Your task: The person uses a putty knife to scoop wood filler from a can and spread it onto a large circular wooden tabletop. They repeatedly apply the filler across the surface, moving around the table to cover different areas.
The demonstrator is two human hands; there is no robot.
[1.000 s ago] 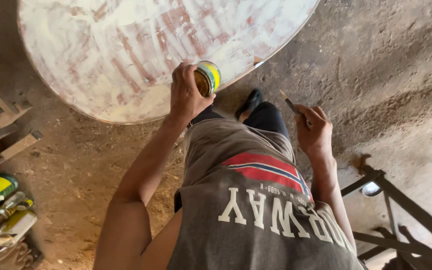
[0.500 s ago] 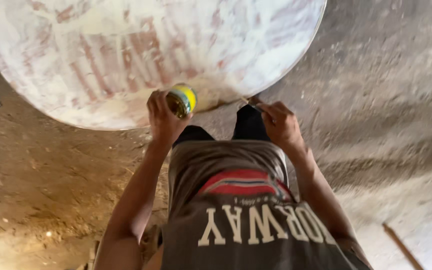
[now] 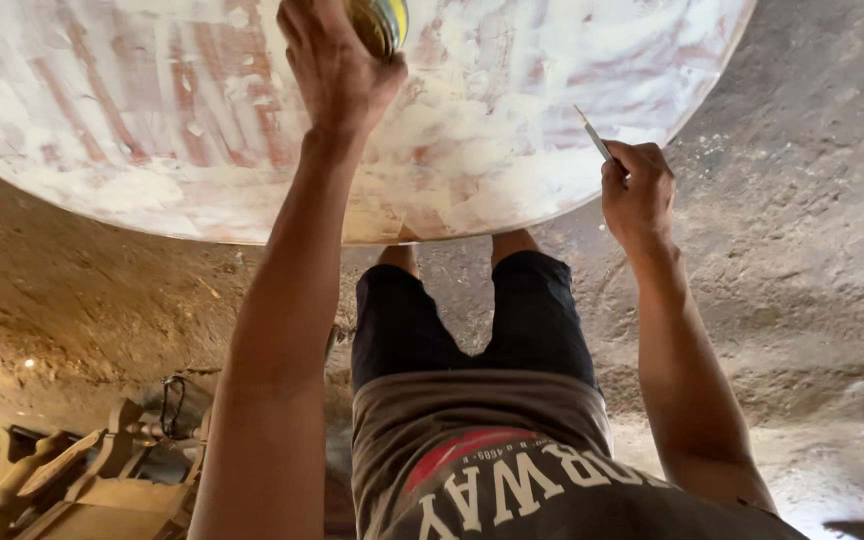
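The left hand [image 3: 337, 70] is raised to the upper centre of the frame, its grip wrapped around a small round tin [image 3: 380, 22] with a yellow and dark label; the tin is partly cut off by the top edge and sits over the large round tabletop [image 3: 132, 150]. The right hand [image 3: 637, 190] is at centre right, just off the tabletop's lower right rim, its grip pinching a thin flat blade [image 3: 592, 130] that angles up and left onto the surface. The tabletop fills the upper part of the frame; it is coated in patchy white filler with reddish-brown streaks showing through.

Judgement: the step in hand appears to be the spreading of filler, with the blade tip at or very near the surface beside the rim; actual contact cannot be confirmed. The next move would call for the blade to be laid flat and the tin kept level and within reach.

Below, the person's legs in dark shorts [image 3: 472, 310] stand on a dirt floor [image 3: 802, 300]. Wooden pieces [image 3: 62, 480] lie at lower left.
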